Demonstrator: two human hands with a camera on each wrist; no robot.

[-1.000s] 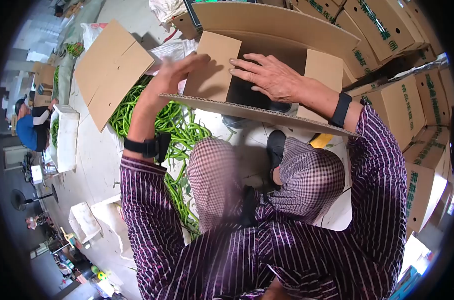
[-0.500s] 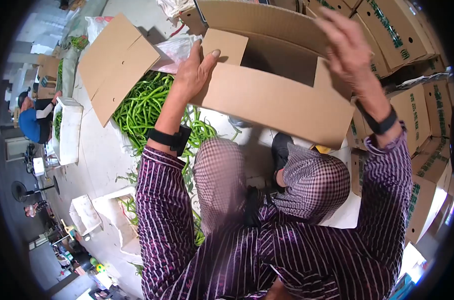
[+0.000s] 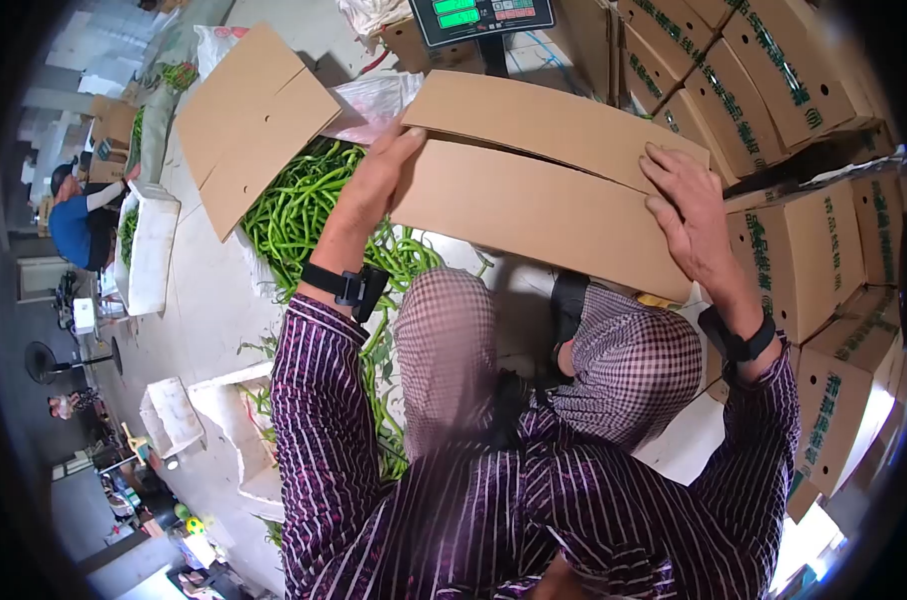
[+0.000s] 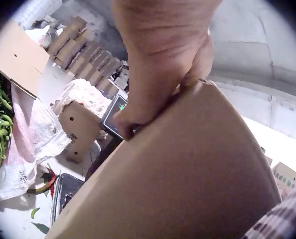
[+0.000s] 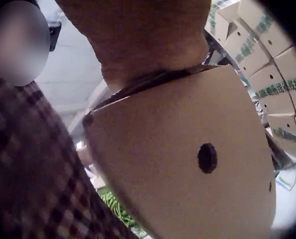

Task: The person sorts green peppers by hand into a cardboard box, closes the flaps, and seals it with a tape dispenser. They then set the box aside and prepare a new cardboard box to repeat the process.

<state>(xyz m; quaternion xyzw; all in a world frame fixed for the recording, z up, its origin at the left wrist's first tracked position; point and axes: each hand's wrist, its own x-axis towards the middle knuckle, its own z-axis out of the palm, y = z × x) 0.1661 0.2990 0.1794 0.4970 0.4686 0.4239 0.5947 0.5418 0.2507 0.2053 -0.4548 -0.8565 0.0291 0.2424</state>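
Note:
A cardboard box (image 3: 544,205) is in front of the knees in the head view, its two long top flaps folded inward with a narrow dark gap between them. My left hand (image 3: 376,172) grips the box's left end, thumb on top by the gap. In the left wrist view, the left hand's fingers (image 4: 133,119) bend over the top edge of the box. My right hand (image 3: 692,215) presses the flaps at the right end, fingers spread on the far flap and thumb on the near one. The right wrist view shows the box end with a round hole, the right fingertips hidden.
Green chili peppers (image 3: 299,205) lie heaped at the left, under a loose cardboard sheet (image 3: 254,130). A digital scale (image 3: 482,18) stands behind the box. Stacked printed cartons (image 3: 789,250) line the right side. White foam boxes (image 3: 171,415) and another person (image 3: 79,225) are farther left.
The box was open with its long flaps up; both flaps have come down over the top. The right hand lifted away, then came down onto the flaps. The left hand moved to the box's left end.

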